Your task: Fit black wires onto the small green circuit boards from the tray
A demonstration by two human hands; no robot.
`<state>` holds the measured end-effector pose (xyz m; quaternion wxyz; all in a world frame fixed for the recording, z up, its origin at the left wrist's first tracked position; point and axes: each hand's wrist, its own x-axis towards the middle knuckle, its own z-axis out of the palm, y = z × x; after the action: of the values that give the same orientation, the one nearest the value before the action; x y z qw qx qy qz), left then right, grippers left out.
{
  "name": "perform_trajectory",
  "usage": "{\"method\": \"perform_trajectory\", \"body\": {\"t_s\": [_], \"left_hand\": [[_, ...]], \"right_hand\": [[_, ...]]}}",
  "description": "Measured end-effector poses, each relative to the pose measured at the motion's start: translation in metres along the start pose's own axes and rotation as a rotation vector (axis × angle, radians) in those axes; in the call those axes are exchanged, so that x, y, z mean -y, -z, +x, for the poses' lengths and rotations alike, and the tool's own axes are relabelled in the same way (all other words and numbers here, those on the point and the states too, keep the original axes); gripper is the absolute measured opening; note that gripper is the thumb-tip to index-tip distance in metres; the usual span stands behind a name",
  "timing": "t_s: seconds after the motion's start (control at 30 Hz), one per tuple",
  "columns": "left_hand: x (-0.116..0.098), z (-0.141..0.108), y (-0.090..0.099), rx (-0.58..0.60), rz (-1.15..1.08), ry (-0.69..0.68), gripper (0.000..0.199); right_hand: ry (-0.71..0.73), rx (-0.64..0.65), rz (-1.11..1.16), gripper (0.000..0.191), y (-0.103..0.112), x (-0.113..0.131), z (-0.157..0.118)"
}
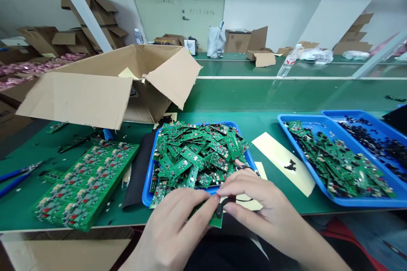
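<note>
In front of my body, my left hand [178, 224] is closed on a small green circuit board [216, 221], whose lower corner sticks out below the fingers. A small black part [219, 210] sits on that board. My right hand [259, 197] meets the left at the board, thumb and forefinger curled around a thin black piece [230, 200]; its exact kind is unclear. Another dark slender item [245, 167] lies by the right hand's outer fingers. Just beyond both hands stands a blue tray [146, 186] heaped with loose circuit boards [193, 156].
Stacked board panels [85, 184] and blue-handled pliers [20, 177] are at left. An open cardboard box [76, 97] stands behind. Right are yellow backing paper [280, 159] with a black sticker, a tray [337, 200] of boards and another tray [352, 114] of black parts. A bottle [288, 62] leans farther back.
</note>
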<state>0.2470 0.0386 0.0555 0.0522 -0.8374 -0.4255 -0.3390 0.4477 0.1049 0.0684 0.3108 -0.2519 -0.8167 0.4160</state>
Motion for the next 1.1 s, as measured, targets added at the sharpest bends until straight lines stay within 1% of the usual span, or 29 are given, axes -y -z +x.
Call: {"method": "perform_trajectory", "body": {"t_s": [0.13, 0.23, 0.3, 0.4, 0.5, 0.7, 0.83, 0.93, 1.03, 1.1], "left_hand": [[0.001, -0.001, 0.002, 0.008, 0.076, 0.002, 0.029], [0.003, -0.002, 0.0, -0.031, 0.095, -0.026, 0.029], [0.003, -0.002, -0.002, -0.063, 0.102, -0.041, 0.028], [0.003, 0.001, -0.003, -0.107, 0.123, -0.031, 0.025], [0.002, 0.005, -0.003, -0.132, 0.143, -0.008, 0.023], [0.0, 0.009, -0.009, -0.162, 0.183, 0.007, 0.021], [0.0, 0.009, -0.011, -0.181, 0.204, 0.012, 0.022], [0.001, 0.007, -0.011, -0.206, 0.212, 0.023, 0.021], [0.001, 0.004, -0.011, -0.244, 0.203, 0.013, 0.02], [0.001, 0.002, -0.011, -0.253, 0.196, 0.01, 0.021]], "right_hand": [[-0.018, -0.064, -0.025, 0.016, 0.0, 0.005, 0.0], [-0.051, -0.127, -0.068, 0.011, -0.003, 0.009, 0.002], [-0.078, -0.164, -0.109, 0.012, -0.006, 0.011, 0.004], [-0.108, -0.183, -0.147, 0.015, -0.008, 0.013, 0.005], [-0.077, -0.21, -0.199, 0.016, -0.009, 0.016, 0.003], [0.022, -0.171, -0.363, 0.013, -0.017, 0.018, -0.006], [0.044, -0.198, -0.383, 0.013, -0.026, 0.018, -0.007], [-0.022, -0.22, -0.311, 0.013, -0.026, 0.018, -0.007], [-0.135, -0.228, -0.212, 0.013, -0.02, 0.017, -0.006], [-0.182, -0.244, -0.175, 0.014, -0.015, 0.016, -0.005]]}}
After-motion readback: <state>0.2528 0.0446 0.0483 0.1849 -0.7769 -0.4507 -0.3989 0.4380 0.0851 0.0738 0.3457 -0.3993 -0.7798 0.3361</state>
